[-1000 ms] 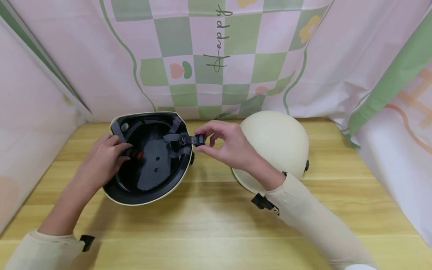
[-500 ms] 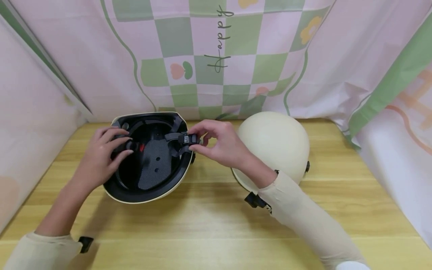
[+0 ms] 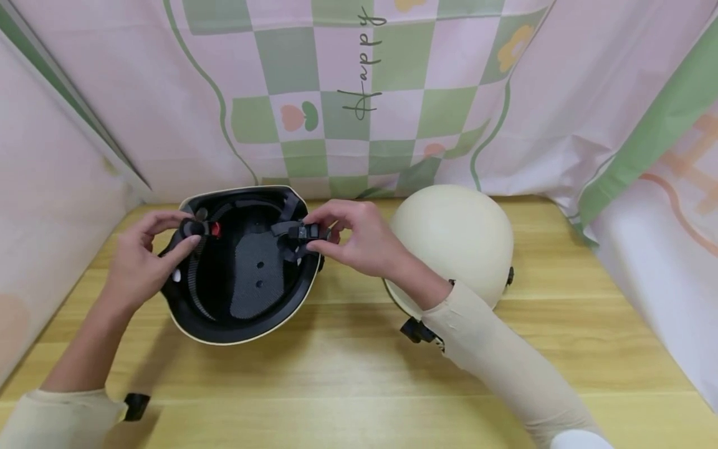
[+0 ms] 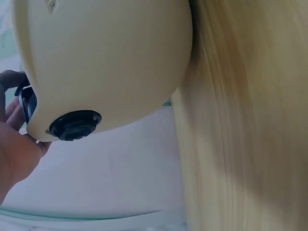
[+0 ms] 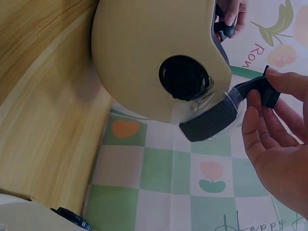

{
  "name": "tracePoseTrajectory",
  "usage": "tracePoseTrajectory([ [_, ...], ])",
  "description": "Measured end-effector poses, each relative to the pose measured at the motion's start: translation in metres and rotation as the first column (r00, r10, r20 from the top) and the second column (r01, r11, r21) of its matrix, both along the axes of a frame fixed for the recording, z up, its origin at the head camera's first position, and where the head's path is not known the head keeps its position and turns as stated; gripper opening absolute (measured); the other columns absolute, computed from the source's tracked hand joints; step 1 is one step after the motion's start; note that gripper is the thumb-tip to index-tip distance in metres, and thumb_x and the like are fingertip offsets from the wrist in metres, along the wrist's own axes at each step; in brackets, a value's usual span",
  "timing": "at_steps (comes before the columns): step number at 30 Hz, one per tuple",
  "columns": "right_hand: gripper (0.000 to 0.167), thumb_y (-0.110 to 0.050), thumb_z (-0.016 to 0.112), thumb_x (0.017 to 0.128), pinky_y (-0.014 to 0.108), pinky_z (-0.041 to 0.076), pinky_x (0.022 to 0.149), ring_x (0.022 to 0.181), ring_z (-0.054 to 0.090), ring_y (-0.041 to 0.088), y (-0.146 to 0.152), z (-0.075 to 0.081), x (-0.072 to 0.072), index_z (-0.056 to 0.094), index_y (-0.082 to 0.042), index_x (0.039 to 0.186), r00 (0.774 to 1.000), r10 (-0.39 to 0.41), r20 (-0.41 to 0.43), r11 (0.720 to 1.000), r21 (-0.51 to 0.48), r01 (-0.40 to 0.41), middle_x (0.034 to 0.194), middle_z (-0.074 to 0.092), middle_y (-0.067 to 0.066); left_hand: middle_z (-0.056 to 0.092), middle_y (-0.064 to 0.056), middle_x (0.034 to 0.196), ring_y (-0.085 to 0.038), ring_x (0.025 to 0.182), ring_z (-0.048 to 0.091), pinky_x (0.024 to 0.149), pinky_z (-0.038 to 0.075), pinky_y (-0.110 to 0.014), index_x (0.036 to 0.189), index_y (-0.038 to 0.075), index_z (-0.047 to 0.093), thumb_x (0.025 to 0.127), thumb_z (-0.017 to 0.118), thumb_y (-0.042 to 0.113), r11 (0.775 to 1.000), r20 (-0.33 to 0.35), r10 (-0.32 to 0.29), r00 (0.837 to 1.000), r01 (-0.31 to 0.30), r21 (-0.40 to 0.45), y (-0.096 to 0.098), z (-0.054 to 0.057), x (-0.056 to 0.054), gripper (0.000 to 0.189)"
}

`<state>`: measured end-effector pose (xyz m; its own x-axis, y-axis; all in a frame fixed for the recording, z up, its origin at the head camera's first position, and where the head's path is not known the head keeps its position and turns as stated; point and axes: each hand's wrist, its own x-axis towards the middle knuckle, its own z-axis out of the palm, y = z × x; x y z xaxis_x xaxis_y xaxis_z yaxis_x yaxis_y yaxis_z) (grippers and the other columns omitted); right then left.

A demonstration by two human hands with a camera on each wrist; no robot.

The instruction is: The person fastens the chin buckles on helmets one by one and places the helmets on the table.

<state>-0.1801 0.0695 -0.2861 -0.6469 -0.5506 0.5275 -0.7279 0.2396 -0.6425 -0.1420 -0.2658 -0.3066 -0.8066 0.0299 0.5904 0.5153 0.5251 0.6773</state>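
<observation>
The upturned helmet [image 3: 241,335] sits toward the left of the wooden table [image 3: 348,374] in the head view, its black-lined hollow facing up. The left hand [image 3: 137,259] is at its left rim, thumb and fingers drawn in to pinch a black buckle piece [image 3: 193,229] with a red part [image 3: 215,229]. At the opposite rim, the right hand [image 3: 359,240] pinches a black clip [image 3: 305,232] beside a grey strap [image 3: 285,228], fingertips parted only by the clip. A second helmet [image 3: 454,243] rests dome up, partly behind the right forearm; a checked curtain [image 3: 342,112] hangs beyond. In the left wrist view, the cream shell rests on the wood, a round black fitting [image 4: 74,126] on its side; what the fingertips hold at the rim is mostly hidden. In the right wrist view, the right thumb and fingers clasp the black clip, and a ribbed pad [image 5: 211,124] in clear film lies between it and the shell.
</observation>
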Motion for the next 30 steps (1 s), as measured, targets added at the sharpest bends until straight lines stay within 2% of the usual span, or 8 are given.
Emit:
tracePoseTrajectory([
  [2, 0.028, -0.002, 0.086, 0.083, 0.03, 0.059, 0.07, 0.082, 0.068, 0.015, -0.001, 0.0, -0.001, 0.076, 0.002, 0.109, 1.0, 0.001, -0.003, 1.0, 0.004, -0.001, 0.101, 0.076, 0.01, 0.071, 0.024, 0.099, 0.003, 0.102, 0.064, 0.095, 0.044, -0.011, 0.11, -0.011, 0.066, 0.082, 0.071, -0.022, 0.996, -0.012, -0.04, 0.999, 0.041, 0.074, 0.0, 0.001, -0.001, 0.03],
  [6, 0.028, -0.003, 0.085, 0.084, 0.028, 0.058, 0.071, 0.082, 0.068, 0.014, -0.005, 0.002, -0.001, 0.076, 0.001, 0.11, 1.0, 0.005, 0.001, 1.0, 0.005, -0.005, 0.099, 0.075, 0.009, 0.076, 0.009, 0.102, -0.004, 0.098, 0.069, 0.093, 0.048, -0.014, 0.112, -0.006, 0.068, 0.079, 0.065, -0.031, 0.969, -0.038, -0.144, 0.989, 0.149, 0.195, 0.0, 0.003, -0.003, 0.041],
  [9, 0.027, -0.003, 0.085, 0.085, 0.027, 0.058, 0.071, 0.082, 0.068, 0.014, -0.007, 0.004, -0.002, 0.075, 0.001, 0.11, 1.0, 0.011, 0.005, 1.0, 0.001, -0.011, 0.1, 0.075, 0.009, 0.075, 0.002, 0.109, -0.007, 0.103, 0.068, 0.091, 0.049, -0.014, 0.116, -0.004, 0.071, 0.085, 0.062, -0.028, 0.958, -0.007, -0.208, 0.978, 0.205, 0.202, 0.0, 0.005, -0.003, 0.04],
  [14, 0.027, -0.003, 0.083, 0.086, 0.025, 0.057, 0.071, 0.084, 0.068, 0.014, -0.012, 0.011, -0.001, 0.075, 0.001, 0.111, 1.0, 0.028, -0.004, 1.0, -0.012, -0.028, 0.102, 0.075, 0.01, 0.074, 0.001, 0.113, -0.013, 0.114, 0.063, 0.102, 0.045, -0.016, 0.113, -0.014, 0.072, 0.089, 0.059, -0.025, 0.947, 0.004, -0.272, 0.962, 0.267, 0.175, 0.001, 0.007, -0.002, 0.029],
  [20, 0.029, 0.001, 0.082, 0.086, 0.027, 0.057, 0.071, 0.083, 0.069, 0.015, -0.019, 0.023, -0.002, 0.073, 0.005, 0.113, 0.998, 0.061, 0.021, 0.994, -0.087, -0.059, 0.107, 0.074, 0.013, 0.075, 0.0, 0.106, -0.011, 0.103, 0.067, 0.097, 0.049, -0.016, 0.106, -0.005, 0.077, 0.078, 0.072, -0.027, 0.972, -0.014, -0.192, 0.981, 0.192, 0.138, 0.004, 0.009, -0.001, 0.036],
  [22, 0.03, 0.003, 0.081, 0.086, 0.029, 0.058, 0.075, 0.084, 0.071, 0.015, -0.022, 0.028, -0.001, 0.071, 0.007, 0.114, 0.995, 0.086, 0.058, 0.987, -0.141, -0.077, 0.109, 0.074, 0.014, 0.075, 0.001, 0.102, -0.01, 0.099, 0.068, 0.094, 0.05, -0.016, 0.102, -0.006, 0.076, 0.075, 0.074, -0.029, 0.971, -0.012, -0.174, 0.985, 0.174, 0.162, 0.006, 0.01, -0.001, 0.036],
  [27, 0.03, 0.011, 0.077, 0.086, 0.037, 0.06, 0.085, 0.09, 0.075, 0.022, -0.031, 0.034, 0.001, 0.067, 0.011, 0.115, 0.971, 0.182, 0.157, 0.948, -0.289, -0.131, 0.113, 0.071, 0.019, 0.074, 0.001, 0.093, -0.012, 0.093, 0.068, 0.09, 0.052, -0.019, 0.091, -0.019, 0.065, 0.07, 0.068, -0.038, 0.933, -0.03, -0.187, 0.982, 0.187, 0.309, 0.01, 0.011, -0.002, 0.028],
  [30, 0.031, 0.011, 0.077, 0.086, 0.037, 0.06, 0.085, 0.089, 0.075, 0.023, -0.034, 0.033, 0.0, 0.066, 0.011, 0.115, 0.964, 0.195, 0.184, 0.945, -0.299, -0.134, 0.112, 0.071, 0.019, 0.075, 0.0, 0.092, -0.012, 0.092, 0.069, 0.092, 0.052, -0.019, 0.088, -0.019, 0.062, 0.07, 0.067, -0.039, 0.913, -0.044, -0.19, 0.981, 0.193, 0.36, 0.012, 0.011, -0.002, 0.027],
])
